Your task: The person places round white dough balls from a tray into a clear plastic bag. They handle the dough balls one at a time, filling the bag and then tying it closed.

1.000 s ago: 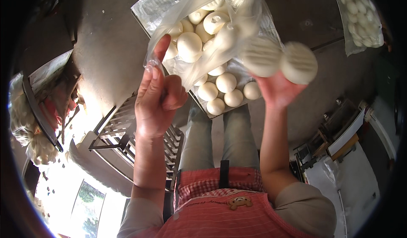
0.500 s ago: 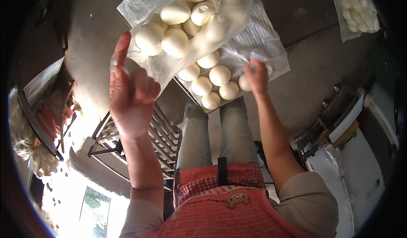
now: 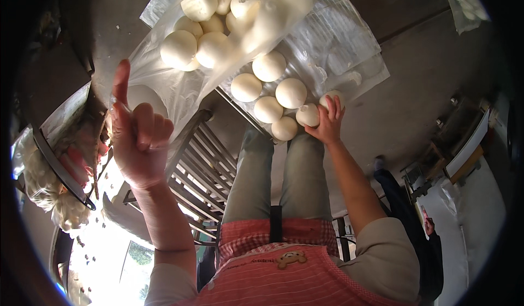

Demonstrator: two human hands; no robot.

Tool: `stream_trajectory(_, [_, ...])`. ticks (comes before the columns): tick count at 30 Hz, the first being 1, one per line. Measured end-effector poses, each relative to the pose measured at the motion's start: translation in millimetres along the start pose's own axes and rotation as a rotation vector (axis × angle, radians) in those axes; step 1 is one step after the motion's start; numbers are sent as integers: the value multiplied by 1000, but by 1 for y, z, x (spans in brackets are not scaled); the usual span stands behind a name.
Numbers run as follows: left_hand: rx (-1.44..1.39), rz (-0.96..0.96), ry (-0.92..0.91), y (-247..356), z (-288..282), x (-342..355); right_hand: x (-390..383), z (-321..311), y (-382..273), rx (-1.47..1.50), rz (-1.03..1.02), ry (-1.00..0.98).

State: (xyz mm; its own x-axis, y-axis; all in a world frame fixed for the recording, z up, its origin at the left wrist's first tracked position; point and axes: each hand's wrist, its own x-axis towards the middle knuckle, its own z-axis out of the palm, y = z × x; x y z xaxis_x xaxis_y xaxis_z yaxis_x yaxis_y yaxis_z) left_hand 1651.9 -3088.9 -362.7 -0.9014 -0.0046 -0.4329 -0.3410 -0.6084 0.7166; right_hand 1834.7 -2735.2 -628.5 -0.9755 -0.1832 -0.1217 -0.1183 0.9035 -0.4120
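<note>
My right hand is at the near right edge of the plastic-covered surface. Its thumb touches one smooth white ball, and the fingers curl over another white ball. Several more white balls lie loose beside it. At the upper left, a clear plastic bag bulges with more of these balls. Just left of the bag is my left hand, index finger pointing up and the other fingers curled in. Something clear glints at the base of that finger; what the curled fingers hold is hidden.
A slatted chair stands left of my legs. Another bag of white balls is at the far right. A person in dark clothes is to the right. Filled plastic bags sit at the left.
My right hand has come down from its pinch over the plastic onto the balls, its fingers spreading. My left hand has shifted left and down. A person has come into view at the right.
</note>
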Motion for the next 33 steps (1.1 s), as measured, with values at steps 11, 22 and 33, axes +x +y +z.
stream_trajectory(11, [-39,-32,-24,1,8,-13,34,-122,-1,1374,818,518])
stream_trajectory(22, [-48,8,-15,12,11,-8,239,-122,-227,292,2,-184])
stream_trajectory(33, [-63,93,-14,7,-3,-2,87,16,-165,-187,151,-451])
